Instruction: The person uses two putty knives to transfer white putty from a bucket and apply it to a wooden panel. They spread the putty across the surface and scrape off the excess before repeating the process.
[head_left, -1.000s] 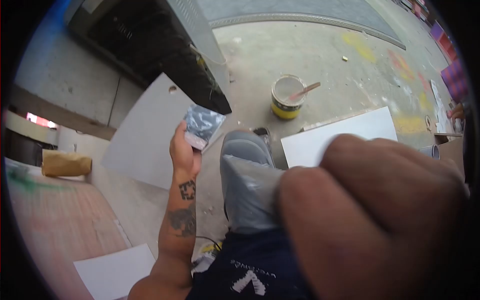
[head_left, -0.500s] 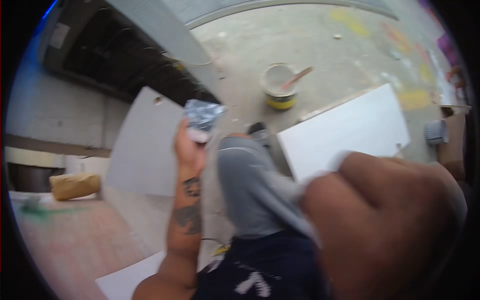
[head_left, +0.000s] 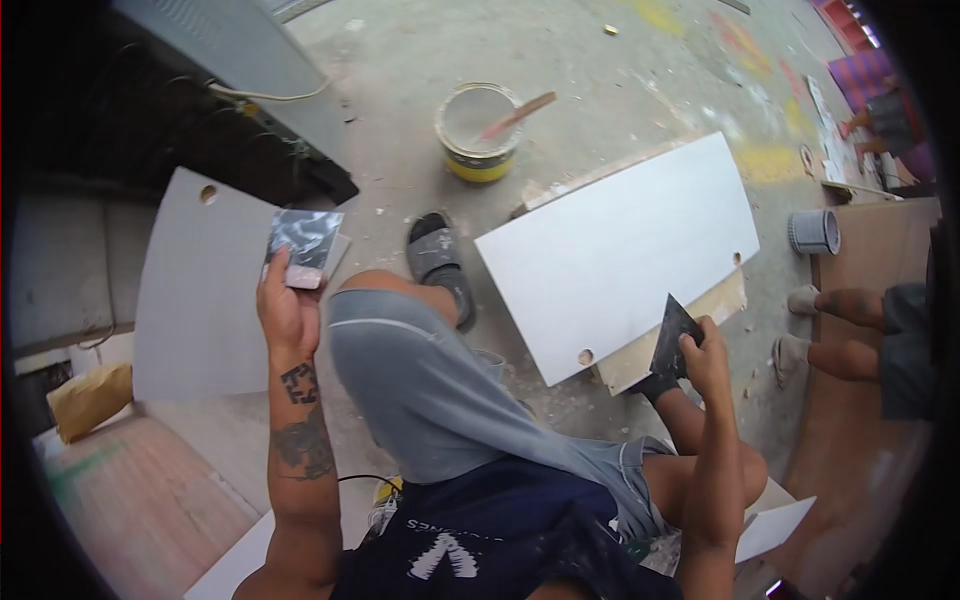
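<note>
While closed on scrapers: left hand [head_left: 288, 312] (right hand [head_left: 706, 352] too).

The left hand [head_left: 287, 312] holds a putty-smeared scraper [head_left: 303, 245] up over a drilled panel [head_left: 195, 290] that leans at the person's left. The right hand [head_left: 705, 360] holds a putty knife [head_left: 673, 338] at the near edge of a second drilled panel [head_left: 615, 250], which lies on the floor [head_left: 590, 90] ahead and to the right, on top of a board [head_left: 650, 350]. Between the two panels rests the person's sandalled foot [head_left: 438, 262], beyond the raised knee [head_left: 385, 330]. Behind the foot stands a putty bucket [head_left: 480, 130] with a stirring stick [head_left: 515, 115] in it. Right of the second panel sits a small ribbed container [head_left: 813, 232]; nearer, another person's feet [head_left: 800, 325] rest beside a large board [head_left: 870, 300].
</note>
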